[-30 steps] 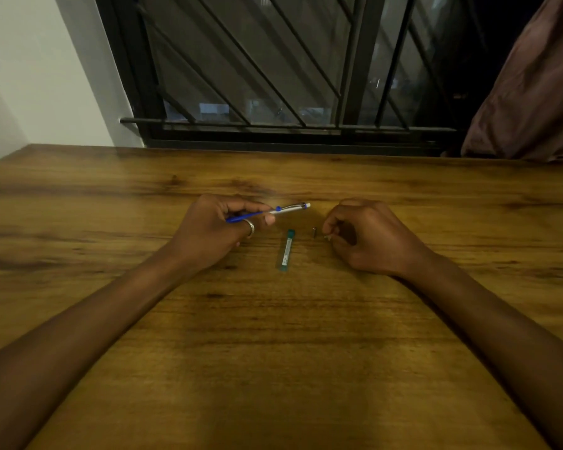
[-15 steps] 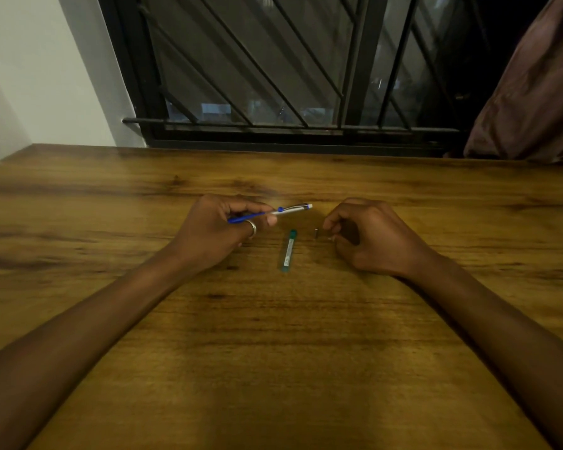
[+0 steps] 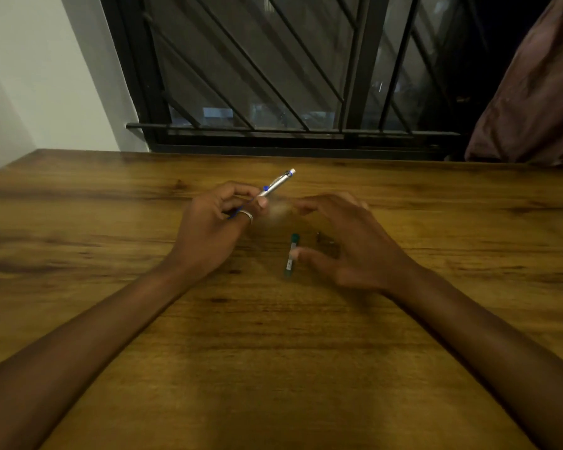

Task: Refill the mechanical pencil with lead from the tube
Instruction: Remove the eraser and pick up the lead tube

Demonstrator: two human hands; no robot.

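1. Since the earlier frame the left hand (image 3: 213, 228) has tipped the pencil (image 3: 275, 185) up, so its white-capped end now points toward one o'clock instead of lying almost level toward three o'clock.
2. The right hand (image 3: 348, 241) has opened from a loose fist into a spread shape, with its fingers (image 3: 309, 206) reaching toward nine o'clock and blurred by motion.
3. The left hand pinches the pencil between thumb and fingers, with the blue lower part of the pencil running down inside the grip.
4. A ring (image 3: 247, 215) sits on one finger of the left hand.
5. The silver upper part of the pencil stands clear of the hand, above the desk (image 3: 273, 368).
6. The green lead tube (image 3: 291, 254) lies flat on the desk between the two hands, at about four o'clock from the left hand, its long axis running roughly twelve to six o'clock.
7. The right thumb tip is right beside the middle of the tube, at its three o'clock side; whether it touches cannot be told.
8. The right hand holds nothing that can be seen, its fingers apart above the desk.
9. A small dark item (image 3: 320, 237) lies on the desk under the right palm, too small to identify.
10. At twelve o'clock beyond the desk stands a barred window (image 3: 273, 76), with a curtain (image 3: 533, 102) at two o'clock.
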